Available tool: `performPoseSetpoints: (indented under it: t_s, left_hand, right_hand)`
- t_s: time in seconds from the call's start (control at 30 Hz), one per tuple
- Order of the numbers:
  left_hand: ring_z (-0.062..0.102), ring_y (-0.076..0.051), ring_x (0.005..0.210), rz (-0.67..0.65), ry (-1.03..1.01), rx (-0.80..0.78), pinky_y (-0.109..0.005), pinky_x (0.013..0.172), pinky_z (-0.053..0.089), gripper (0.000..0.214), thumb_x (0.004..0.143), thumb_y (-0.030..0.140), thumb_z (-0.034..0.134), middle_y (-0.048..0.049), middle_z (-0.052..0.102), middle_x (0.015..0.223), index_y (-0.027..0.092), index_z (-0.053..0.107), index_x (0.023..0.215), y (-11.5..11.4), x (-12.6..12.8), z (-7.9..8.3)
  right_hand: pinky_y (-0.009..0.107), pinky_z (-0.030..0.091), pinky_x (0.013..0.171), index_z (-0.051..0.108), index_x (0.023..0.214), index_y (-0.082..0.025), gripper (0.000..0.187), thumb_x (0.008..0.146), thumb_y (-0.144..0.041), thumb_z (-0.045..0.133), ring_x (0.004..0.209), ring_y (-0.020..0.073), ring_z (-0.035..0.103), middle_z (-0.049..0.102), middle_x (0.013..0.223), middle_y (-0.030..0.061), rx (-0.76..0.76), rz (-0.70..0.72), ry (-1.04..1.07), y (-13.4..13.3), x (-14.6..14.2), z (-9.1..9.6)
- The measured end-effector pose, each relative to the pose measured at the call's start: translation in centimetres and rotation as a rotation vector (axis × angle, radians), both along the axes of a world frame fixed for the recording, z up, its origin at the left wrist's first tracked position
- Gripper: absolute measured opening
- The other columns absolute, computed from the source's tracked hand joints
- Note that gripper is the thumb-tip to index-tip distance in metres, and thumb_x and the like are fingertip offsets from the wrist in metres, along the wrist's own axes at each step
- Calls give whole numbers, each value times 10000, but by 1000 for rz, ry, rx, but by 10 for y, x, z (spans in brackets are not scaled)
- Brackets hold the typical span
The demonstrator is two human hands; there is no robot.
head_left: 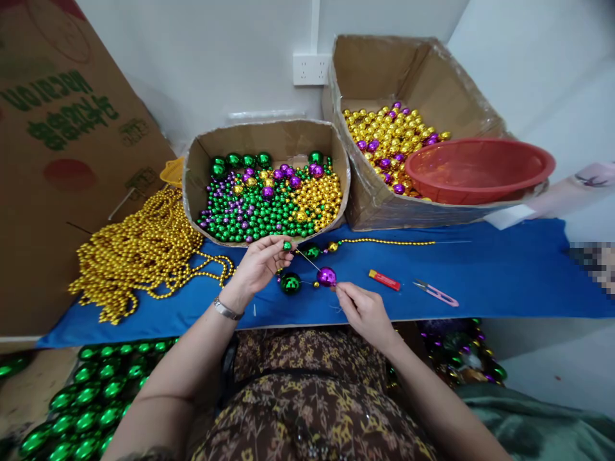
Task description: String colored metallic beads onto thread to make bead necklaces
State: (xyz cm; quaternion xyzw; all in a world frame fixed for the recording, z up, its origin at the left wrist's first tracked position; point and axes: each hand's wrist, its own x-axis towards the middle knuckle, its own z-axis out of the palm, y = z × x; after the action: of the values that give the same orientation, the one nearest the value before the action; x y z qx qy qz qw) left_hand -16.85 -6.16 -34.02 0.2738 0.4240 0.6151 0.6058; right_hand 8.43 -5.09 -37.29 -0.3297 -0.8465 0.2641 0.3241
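Between the fingertips of my left hand (263,264) is a small green bead (287,246). A taut string (309,260) runs from there down to a large purple bead (327,276). My right hand (362,310) pinches at the right side of that purple bead; whether it grips the bead or the string beside it is hard to make out. A large green bead (291,283) and a tiny gold bead (316,284) lie on the string just left of it. Behind, another green bead (312,250) and a gold bead (333,246) join a thin gold bead chain (384,242).
A cardboard box (189,144) of mixed beads stands behind my hands. A taller box (346,70) holds gold and purple beads and a red basin (480,171). Gold bead strands (144,246) pile at left. A lighter (384,280) and pink thread snips (436,293) lie right on the blue cloth (504,269).
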Motion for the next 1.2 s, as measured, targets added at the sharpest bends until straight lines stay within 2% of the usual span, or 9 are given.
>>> performPoseSetpoints:
  t_s: [0.2, 0.37, 0.5, 0.7, 0.83, 0.97, 1.1, 1.2]
  left_hand:
    - [673, -118, 685, 7, -36, -28, -212, 631, 548, 208, 760, 247, 742, -72, 728, 870, 134, 697, 928, -3, 5, 2]
    - [682, -125, 720, 49, -32, -33, -232, 679, 559, 231, 729, 270, 776, -48, 717, 829, 152, 698, 912, -5, 8, 0]
    - [694, -150, 759, 93, 0, -17, -271, 734, 564, 269, 704, 291, 801, -44, 716, 793, 150, 719, 918, -7, 10, -1]
    - [693, -160, 753, 103, 45, 16, -295, 736, 561, 252, 705, 292, 800, -47, 718, 795, 155, 738, 908, -9, 11, 0]
    - [677, -136, 725, 142, 99, 50, -282, 726, 559, 268, 677, 283, 819, -33, 714, 831, 166, 735, 902, -9, 10, 2]
    - [646, -116, 737, 205, 241, 115, -246, 712, 544, 277, 657, 249, 828, -27, 711, 858, 184, 722, 905, -11, 13, 1]
    - [639, -120, 785, 127, 314, 157, -221, 706, 524, 362, 657, 203, 827, -29, 710, 873, 206, 695, 993, -15, 26, -5]
    - [646, -134, 805, 35, 304, 149, -235, 724, 528, 379, 668, 226, 824, -43, 711, 883, 201, 689, 1022, -17, 33, -7]
  right_hand:
    - [238, 494, 647, 640, 961, -183, 198, 965, -232, 448, 695, 153, 668, 715, 829, 57, 58, 2, 3, -1, -3, -1]
    - [243, 511, 651, 648, 965, -184, 219, 968, -229, 434, 708, 160, 676, 722, 868, 73, 45, 13, -8, -1, -4, 0]
    - [241, 514, 646, 652, 959, -186, 232, 969, -239, 427, 705, 160, 675, 720, 858, 72, 41, 19, -4, -2, -5, 2]
    - [244, 500, 641, 648, 959, -186, 222, 972, -253, 436, 705, 160, 671, 710, 812, 59, 53, 14, -31, -1, -5, 1]
    - [249, 501, 639, 652, 977, -172, 235, 975, -243, 428, 700, 159, 675, 717, 821, 61, 120, 11, -55, 0, -3, -1]
    - [253, 513, 673, 657, 993, -180, 238, 976, -242, 428, 731, 164, 688, 731, 850, 65, 175, -10, -97, 0, -3, -4]
    - [265, 522, 688, 658, 992, -177, 250, 977, -241, 417, 730, 173, 693, 732, 847, 74, 214, -11, -93, -1, -10, -6]
    - [259, 516, 657, 653, 991, -181, 245, 978, -234, 414, 708, 167, 681, 718, 822, 66, 146, 7, -42, -1, -12, -4]
